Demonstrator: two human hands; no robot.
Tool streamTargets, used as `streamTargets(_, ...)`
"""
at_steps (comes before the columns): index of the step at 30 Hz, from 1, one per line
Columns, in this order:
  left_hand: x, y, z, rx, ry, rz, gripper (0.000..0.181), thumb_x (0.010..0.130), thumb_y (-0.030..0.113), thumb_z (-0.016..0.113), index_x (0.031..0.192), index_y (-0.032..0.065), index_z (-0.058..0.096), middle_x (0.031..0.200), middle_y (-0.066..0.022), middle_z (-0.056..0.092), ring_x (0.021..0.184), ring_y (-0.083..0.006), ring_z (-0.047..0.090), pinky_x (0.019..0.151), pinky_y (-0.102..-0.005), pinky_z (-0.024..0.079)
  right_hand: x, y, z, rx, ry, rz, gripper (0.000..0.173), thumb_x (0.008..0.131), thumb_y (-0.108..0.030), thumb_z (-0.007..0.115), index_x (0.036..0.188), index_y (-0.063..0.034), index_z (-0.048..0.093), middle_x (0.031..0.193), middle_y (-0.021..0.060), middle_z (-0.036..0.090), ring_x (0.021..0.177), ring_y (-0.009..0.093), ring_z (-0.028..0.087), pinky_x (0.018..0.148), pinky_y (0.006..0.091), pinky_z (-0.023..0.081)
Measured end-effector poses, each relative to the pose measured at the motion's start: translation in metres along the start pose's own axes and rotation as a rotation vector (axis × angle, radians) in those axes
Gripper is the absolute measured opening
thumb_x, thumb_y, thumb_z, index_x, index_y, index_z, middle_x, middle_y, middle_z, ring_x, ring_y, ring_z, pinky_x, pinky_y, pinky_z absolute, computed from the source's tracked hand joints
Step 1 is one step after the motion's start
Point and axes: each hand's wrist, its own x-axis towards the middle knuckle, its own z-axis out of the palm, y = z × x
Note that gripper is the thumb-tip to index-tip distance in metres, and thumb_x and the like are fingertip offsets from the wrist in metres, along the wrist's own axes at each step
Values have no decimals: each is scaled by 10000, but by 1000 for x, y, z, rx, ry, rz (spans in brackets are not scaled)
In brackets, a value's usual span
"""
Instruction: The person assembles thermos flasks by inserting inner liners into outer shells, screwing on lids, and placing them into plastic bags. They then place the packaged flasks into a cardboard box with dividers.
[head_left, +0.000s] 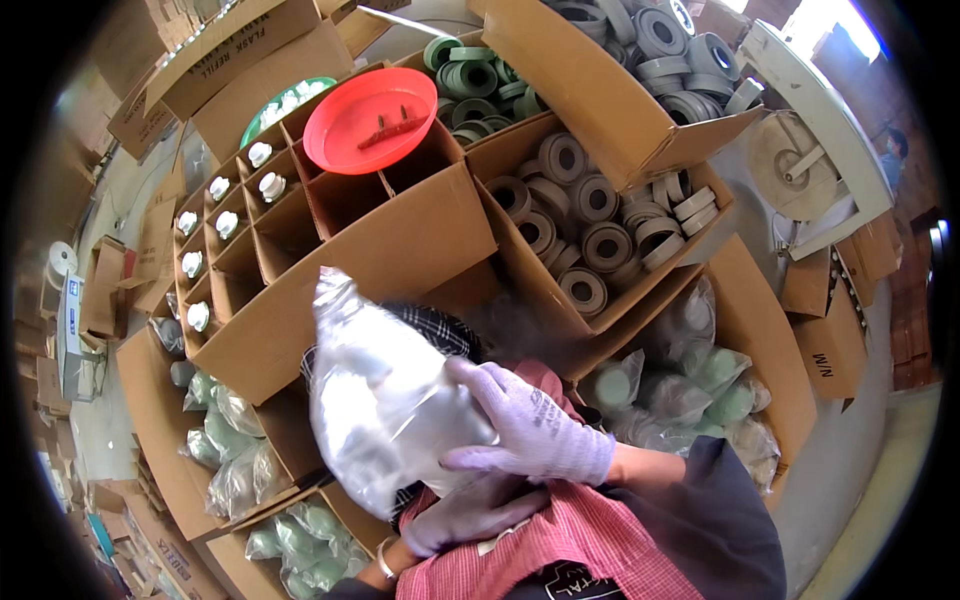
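A silvery glass flask liner in a clear plastic bag (397, 397) lies across the lap area, its narrow end towards the divided carton. My right hand (532, 427), in a pale knitted glove, rests on its right side with thumb and fingers spread around it. My left hand (476, 514), gloved too, is low against the red checked cloth (540, 555) beside the bag's lower end; the bag partly hides what its fingers touch. Ahead stands a divided cardboard carton (360, 270) with several white-capped items (271, 186) in its cells. A red plastic dish (360, 105) sits on it.
A carton of grey rings (604, 247) stands ahead right, with green rings (472, 79) behind. Cartons of bagged pale green items flank me at right (720, 375), left (225, 427) and lower left (300, 540). A green dish (289, 105) holds small white pieces. A person (892, 154) is far right.
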Motion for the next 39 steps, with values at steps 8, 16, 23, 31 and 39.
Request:
streamTargets(8, 41, -12, 11, 83, -273, 170, 488, 1032, 291, 484, 1429, 8, 446, 1397, -196, 495, 1332, -292, 440, 1131, -360, 312, -61, 67, -58, 500, 427, 496, 155, 884, -84, 614, 1000, 19, 625, 831, -5, 652, 764, 88, 591, 665, 261, 487)
streamTargets(16, 30, -47, -18, -465, 143, 9, 536, 1011, 300, 556, 1401, -57, 466, 1261, -125, 617, 1160, -186, 588, 1038, -311, 445, -155, 110, -138, -138, 1179, 558, 29, 872, -40, 606, 894, -21, 609, 677, -29, 586, 598, 41, 537, 525, 210, 422)
streamTargets(23, 41, -60, -29, -504, 244, 78, 503, 1017, 254, 553, 1413, -40, 457, 1255, -112, 619, 1106, -167, 607, 990, -299, 478, -232, 315, -61, 196, 1729, 460, 203, 872, -83, 669, 1057, -13, 619, 845, 17, 632, 747, 76, 556, 643, 255, 458)
streamTargets(31, 59, -87, -27, -262, 251, 66, 409, 993, 158, 584, 1358, -14, 521, 1166, -104, 676, 1042, -154, 632, 916, -268, 492, -287, 316, -53, 353, 1574, 718, 310, 842, -133, 723, 1113, -21, 625, 965, 33, 650, 803, 113, 563, 690, 281, 463)
streamTargets(39, 62, -88, -22, 90, 300, 221, 404, 958, 171, 632, 1309, -13, 556, 1116, -144, 689, 981, -248, 676, 848, -328, 528, -255, 305, -6, 476, 1525, 639, 291, 880, -81, 655, 1171, -65, 643, 1080, 47, 671, 885, 155, 621, 747, 306, 503)
